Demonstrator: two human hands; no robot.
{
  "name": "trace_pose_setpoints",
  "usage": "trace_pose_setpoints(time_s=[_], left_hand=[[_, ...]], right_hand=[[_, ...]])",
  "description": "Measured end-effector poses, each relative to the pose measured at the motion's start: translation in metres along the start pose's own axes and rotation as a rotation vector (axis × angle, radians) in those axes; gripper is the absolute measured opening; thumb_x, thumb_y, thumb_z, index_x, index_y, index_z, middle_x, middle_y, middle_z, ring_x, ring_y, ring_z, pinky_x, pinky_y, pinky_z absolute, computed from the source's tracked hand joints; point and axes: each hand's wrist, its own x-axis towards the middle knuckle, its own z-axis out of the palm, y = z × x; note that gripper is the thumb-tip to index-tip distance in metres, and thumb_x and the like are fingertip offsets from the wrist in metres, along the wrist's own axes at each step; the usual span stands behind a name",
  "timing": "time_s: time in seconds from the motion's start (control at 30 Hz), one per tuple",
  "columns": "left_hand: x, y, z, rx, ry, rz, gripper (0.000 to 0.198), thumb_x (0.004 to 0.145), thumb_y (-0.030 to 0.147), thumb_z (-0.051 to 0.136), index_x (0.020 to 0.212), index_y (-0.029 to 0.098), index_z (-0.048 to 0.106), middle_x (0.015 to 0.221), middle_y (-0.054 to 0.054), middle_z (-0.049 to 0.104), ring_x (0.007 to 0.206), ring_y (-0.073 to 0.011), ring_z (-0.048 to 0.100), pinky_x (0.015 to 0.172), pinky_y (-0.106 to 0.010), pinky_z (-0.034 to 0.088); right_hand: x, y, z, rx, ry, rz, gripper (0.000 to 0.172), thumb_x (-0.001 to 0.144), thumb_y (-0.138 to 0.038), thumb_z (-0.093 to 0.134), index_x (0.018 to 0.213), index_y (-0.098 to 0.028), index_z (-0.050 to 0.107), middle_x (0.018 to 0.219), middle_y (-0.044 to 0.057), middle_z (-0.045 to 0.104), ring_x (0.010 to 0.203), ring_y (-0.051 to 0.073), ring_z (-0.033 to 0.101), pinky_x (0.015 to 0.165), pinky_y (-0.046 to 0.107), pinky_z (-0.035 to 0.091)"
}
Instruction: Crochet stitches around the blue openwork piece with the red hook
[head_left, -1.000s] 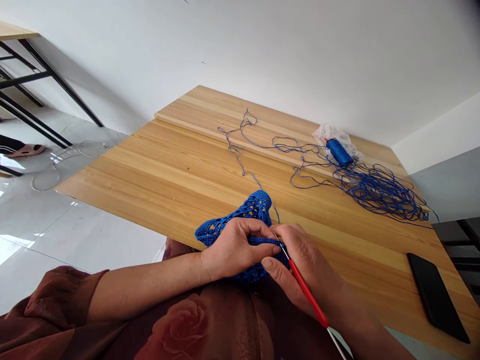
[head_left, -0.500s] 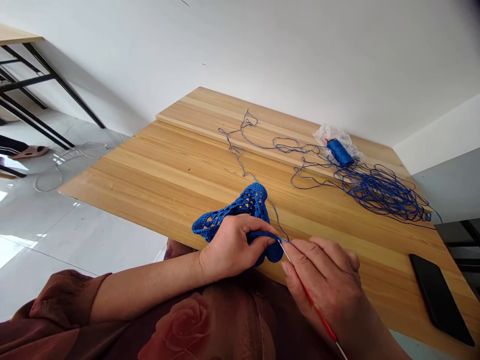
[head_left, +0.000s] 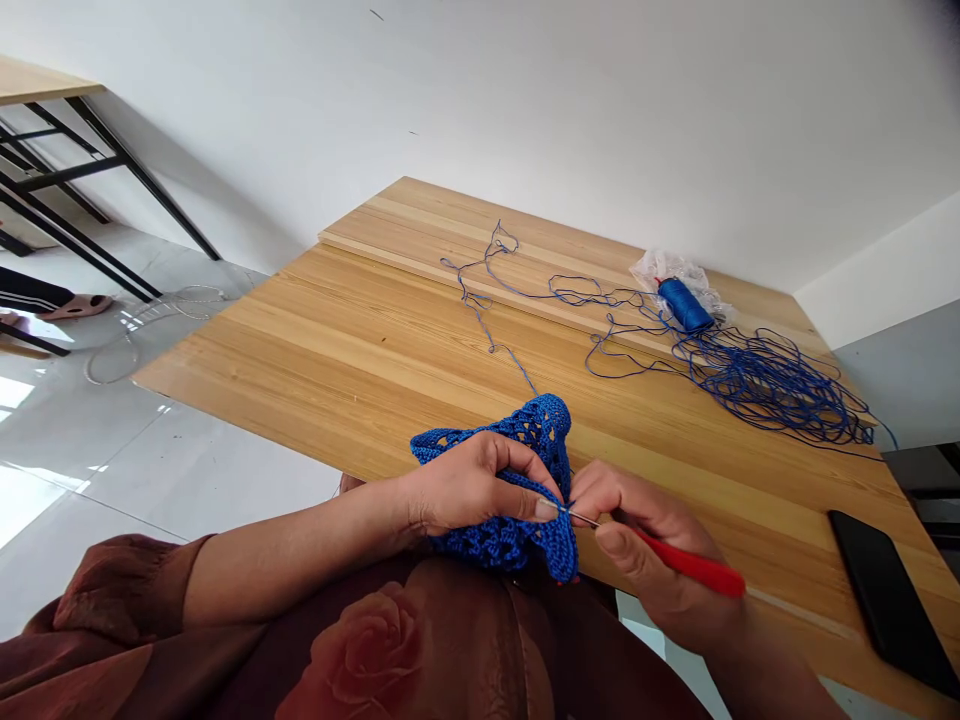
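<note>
The floppy blue crochet piece [head_left: 487, 543], lacy with denser edges, is pinched in the left hand [head_left: 474, 487]; the curled right hand [head_left: 661, 585] grips a red-handled metal hook [head_left: 699, 568].

1. Wide open across the left half of the light-brown wooden surface [head_left: 300, 340], back to the smooth white wall [head_left: 525, 110].
2. Crossed near the middle by a loose, thin blue strand [head_left: 491, 346], low enough to pass over.
3. Blocked at right rear by a sprawling tangle of thin blue cord [head_left: 780, 385], then by a blue cylindrical spool [head_left: 684, 305] against a crumpled clear plastic bag [head_left: 660, 266].
4. Open over bare wood from the right hand [head_left: 671, 595] rightward to a flat black rectangular phone [head_left: 892, 600].
5. Closed off between right hand and left hand [head_left: 472, 492] by an openwork blue crocheted piece [head_left: 552, 412] and a slim metal hook with red handle [head_left: 709, 572], bridging the gap.
</note>
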Motion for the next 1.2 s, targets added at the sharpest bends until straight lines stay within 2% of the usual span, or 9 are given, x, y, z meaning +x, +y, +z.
trace_pose_setpoints(time_s=[0.13,0.23,0.37,0.57,0.8,0.9,1.03,1.13,1.2], left_hand=[[0.002,-0.004,0.005,-0.140,0.086,-0.031,0.018,0.064,0.023,0.085,0.077,0.014,0.076,0.072,-0.001,0.071,0.067,-0.0127,0.060,0.071,-0.026,0.047],[0.003,-0.004,0.008,-0.151,0.114,-0.004,0.019,0.065,0.024,0.085,0.078,0.013,0.076,0.073,-0.001,0.071,0.068,-0.0126,0.060,0.074,-0.026,0.047],[0.001,-0.001,0.011,0.001,0.149,0.057,0.015,0.074,0.025,0.079,0.079,0.013,0.073,0.075,-0.001,0.071,0.069,-0.0125,0.060,0.072,-0.025,0.047],[-0.003,0.002,0.012,0.294,0.244,0.171,0.013,0.078,0.025,0.076,0.084,0.014,0.075,0.088,-0.004,0.076,0.083,-0.0167,0.066,0.080,-0.025,0.050],[0.000,-0.008,0.014,0.250,0.181,0.248,0.017,0.081,0.027,0.076,0.090,0.014,0.079,0.090,-0.005,0.079,0.085,-0.0183,0.070,0.084,-0.027,0.053],[0.001,-0.010,0.016,0.228,0.168,0.258,0.016,0.080,0.025,0.077,0.090,0.014,0.080,0.094,-0.005,0.080,0.089,-0.0192,0.071,0.086,-0.027,0.053],[0.000,-0.008,0.013,0.130,0.197,0.177,0.021,0.076,0.031,0.081,0.088,0.014,0.081,0.090,-0.006,0.080,0.081,-0.0180,0.070,0.081,-0.027,0.054],[-0.001,-0.006,0.009,0.108,0.200,0.134,0.022,0.075,0.031,0.081,0.086,0.013,0.080,0.084,-0.005,0.079,0.076,-0.0162,0.067,0.077,-0.026,0.052],[-0.001,-0.003,0.007,0.127,0.189,0.111,0.020,0.074,0.030,0.080,0.084,0.013,0.079,0.080,-0.004,0.077,0.074,-0.0151,0.065,0.075,-0.025,0.050]], right_hand=[[-0.003,0.003,0.009,-0.444,0.170,-0.252,0.034,0.100,-0.050,0.051,0.105,-0.020,0.066,0.094,0.008,0.069,0.091,0.022,0.065,0.081,0.037,0.054],[-0.005,0.005,0.011,-0.645,0.220,-0.340,0.022,0.100,-0.036,0.057,0.111,-0.018,0.064,0.101,0.010,0.072,0.095,0.022,0.066,0.087,0.037,0.054],[-0.005,0.008,0.018,-0.658,0.255,-0.262,0.016,0.096,-0.015,0.056,0.111,-0.018,0.062,0.101,0.009,0.072,0.093,0.020,0.067,0.086,0.034,0.054],[-0.005,0.007,0.017,-0.696,0.263,-0.220,0.018,0.094,-0.013,0.056,0.109,-0.020,0.062,0.097,0.008,0.072,0.090,0.021,0.066,0.084,0.038,0.053],[0.006,0.006,0.014,-0.630,0.160,-0.194,0.049,0.096,-0.046,0.057,0.132,-0.013,0.052,0.128,0.019,0.063,0.118,0.031,0.059,0.097,0.046,0.050],[0.011,0.006,0.018,-0.505,0.096,-0.119,0.058,0.097,-0.064,0.044,0.124,-0.015,0.056,0.120,0.016,0.066,0.113,0.029,0.062,0.093,0.043,0.050],[0.007,0.004,0.012,-0.716,0.238,-0.156,0.036,0.093,-0.054,0.057,0.099,-0.019,0.063,0.098,0.010,0.071,0.098,0.029,0.063,0.085,0.045,0.041],[-0.003,0.002,0.003,-0.835,0.252,-0.266,0.013,0.090,-0.029,0.066,0.099,-0.020,0.065,0.097,0.008,0.074,0.094,0.026,0.064,0.082,0.042,0.039],[-0.008,0.002,-0.002,-0.845,0.228,-0.325,0.014,0.089,-0.021,0.066,0.104,-0.022,0.068,0.098,0.005,0.076,0.092,0.023,0.065,0.081,0.040,0.040]])
